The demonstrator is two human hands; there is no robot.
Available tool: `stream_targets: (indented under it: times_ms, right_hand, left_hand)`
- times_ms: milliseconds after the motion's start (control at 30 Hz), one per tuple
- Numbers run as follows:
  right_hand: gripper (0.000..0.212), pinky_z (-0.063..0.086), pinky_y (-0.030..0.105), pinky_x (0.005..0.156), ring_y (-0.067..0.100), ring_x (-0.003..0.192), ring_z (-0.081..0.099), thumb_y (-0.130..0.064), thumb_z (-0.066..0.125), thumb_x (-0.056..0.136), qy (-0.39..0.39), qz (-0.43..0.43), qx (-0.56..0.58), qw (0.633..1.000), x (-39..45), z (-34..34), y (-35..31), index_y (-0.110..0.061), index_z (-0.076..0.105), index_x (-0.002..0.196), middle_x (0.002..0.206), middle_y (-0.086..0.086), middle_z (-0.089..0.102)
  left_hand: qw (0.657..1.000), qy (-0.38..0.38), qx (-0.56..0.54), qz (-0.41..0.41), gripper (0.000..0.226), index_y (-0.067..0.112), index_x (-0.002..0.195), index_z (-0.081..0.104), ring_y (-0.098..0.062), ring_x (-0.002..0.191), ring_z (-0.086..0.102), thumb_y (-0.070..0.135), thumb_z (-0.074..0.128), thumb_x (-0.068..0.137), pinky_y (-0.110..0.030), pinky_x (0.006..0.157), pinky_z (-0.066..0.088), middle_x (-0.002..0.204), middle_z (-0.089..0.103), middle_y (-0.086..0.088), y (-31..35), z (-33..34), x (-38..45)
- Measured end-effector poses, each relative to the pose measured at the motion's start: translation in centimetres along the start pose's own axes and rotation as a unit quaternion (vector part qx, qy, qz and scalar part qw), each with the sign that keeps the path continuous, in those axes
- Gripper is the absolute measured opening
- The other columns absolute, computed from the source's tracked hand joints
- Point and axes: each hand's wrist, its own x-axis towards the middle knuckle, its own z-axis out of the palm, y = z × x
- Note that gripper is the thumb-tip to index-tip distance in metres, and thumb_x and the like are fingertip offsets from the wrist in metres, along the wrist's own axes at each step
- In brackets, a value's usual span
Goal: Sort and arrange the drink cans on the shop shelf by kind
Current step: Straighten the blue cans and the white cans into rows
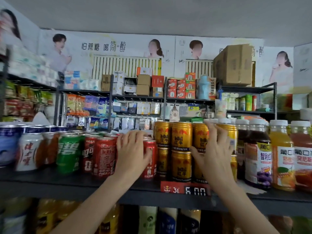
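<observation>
On the dark shelf (50, 183) stand drink cans in a row: blue cans (8, 146), a white can with red script (29, 152), a green Sprite can (69, 152) and red cola cans (103, 157). My left hand (133, 149) lies flat against the red cans, fingers fairly straight and thumb across a red can (151, 168). To its right, gold Red Bull cans (181, 137) are stacked two high. My right hand (214, 149) is spread with straight fingers against the right side of this gold stack and partly hides it.
Juice bottles with white caps (280, 156) crowd the shelf to the right of the gold cans. A red price tag (185, 190) hangs on the shelf's front edge. More bottles (148, 220) fill the shelf below. Racks of snacks and boxes (143, 86) stand behind.
</observation>
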Motion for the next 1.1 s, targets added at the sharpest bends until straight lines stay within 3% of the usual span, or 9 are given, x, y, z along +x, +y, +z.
stream_targets:
  times_ms: [167,333,433,533,667,867,933,1000,1100]
  right_hand:
    - [0.07,0.028,0.033,0.106,0.016,0.127,0.027,-0.039,0.065,0.083,-0.129,-0.062,0.079,0.987,0.4,3.8,-5.8,-0.026,0.027,0.141,0.137,0.0,0.027]
    - [0.07,0.025,0.039,0.109,0.022,0.132,0.026,-0.053,0.059,0.082,-0.262,-0.04,-0.026,0.964,0.0,8.2,-9.6,-0.032,0.025,0.139,0.142,-0.003,0.025]
    - [0.068,0.032,0.039,0.106,0.027,0.124,0.037,-0.044,0.065,0.079,-0.257,0.012,-0.032,0.966,0.3,9.4,-10.7,-0.03,0.029,0.135,0.138,-0.003,0.031]
    - [0.062,0.035,0.033,0.103,0.019,0.115,0.041,-0.041,0.072,0.074,-0.269,0.034,-0.014,0.962,1.1,9.3,-11.0,-0.031,0.037,0.124,0.124,-0.01,0.035]
    - [0.059,0.038,0.031,0.099,0.015,0.112,0.042,-0.042,0.077,0.068,-0.279,0.054,0.003,0.959,1.5,9.2,-11.3,-0.036,0.04,0.114,0.114,-0.016,0.035]
    - [0.051,0.046,0.03,0.094,0.008,0.106,0.045,-0.046,0.077,0.064,-0.319,0.03,0.033,0.947,2.0,9.4,-12.1,-0.044,0.039,0.098,0.11,-0.023,0.038]
    - [0.037,0.048,0.02,0.082,0.001,0.096,0.05,-0.047,0.075,0.068,-0.341,0.023,0.045,0.939,3.4,8.4,-12.6,-0.041,0.047,0.092,0.104,-0.021,0.046]
    - [0.015,0.044,0.013,0.072,-0.002,0.087,0.053,-0.046,0.067,0.078,-0.31,0.006,0.033,0.95,5.6,7.4,-13.3,-0.036,0.056,0.085,0.095,-0.019,0.056]
    - [0.015,0.042,0.016,0.081,0.008,0.095,0.057,-0.03,0.056,0.09,-0.267,-0.045,-0.038,0.962,9.4,8.1,-13.7,-0.024,0.066,0.099,0.1,-0.01,0.064]
  left_hand:
    - [0.996,-0.058,0.052,-0.037,0.048,0.022,0.132,0.036,-0.013,0.132,0.029,0.04,0.047,0.09,-0.035,0.114,0.003,0.135,0.04,0.007,-5.7,-3.3,0.6]
    - [0.986,-0.161,0.042,0.009,0.036,0.032,0.118,0.048,-0.005,0.123,0.039,0.05,0.049,0.088,-0.033,0.113,0.008,0.126,0.049,0.017,-10.6,-5.0,1.7]
    - [0.977,-0.206,0.017,0.06,0.033,0.032,0.108,0.052,-0.005,0.114,0.042,0.053,0.055,0.082,-0.028,0.108,0.017,0.116,0.05,0.019,-12.2,-5.1,3.5]
    - [0.958,-0.273,-0.007,0.086,0.039,0.029,0.099,0.051,-0.006,0.109,0.045,0.059,0.058,0.076,-0.029,0.106,0.023,0.111,0.051,0.016,-13.3,-4.8,5.5]
    - [0.936,-0.335,-0.021,0.104,0.054,0.029,0.117,0.047,-0.009,0.118,0.041,0.061,0.058,0.075,-0.032,0.105,0.026,0.125,0.048,0.014,-14.0,-4.5,6.5]
    - [0.908,-0.4,0.023,0.12,0.063,0.024,0.117,0.056,-0.012,0.11,0.047,0.067,0.058,0.071,-0.031,0.099,0.025,0.118,0.056,0.011,-14.8,-4.9,8.0]
    - [0.901,-0.411,0.034,0.136,0.066,0.024,0.115,0.057,-0.011,0.107,0.051,0.07,0.058,0.068,-0.032,0.101,0.024,0.115,0.059,0.011,-14.7,-5.0,8.5]
    - [0.89,-0.431,0.032,0.145,0.067,0.023,0.113,0.059,-0.011,0.105,0.053,0.071,0.058,0.068,-0.032,0.1,0.027,0.113,0.062,0.01,-14.6,-5.3,9.0]
    - [0.869,-0.48,-0.054,0.104,0.061,0.023,0.112,0.063,-0.008,0.102,0.058,0.067,0.059,0.07,-0.03,0.096,0.044,0.113,0.064,0.01,-15.1,-5.7,10.3]
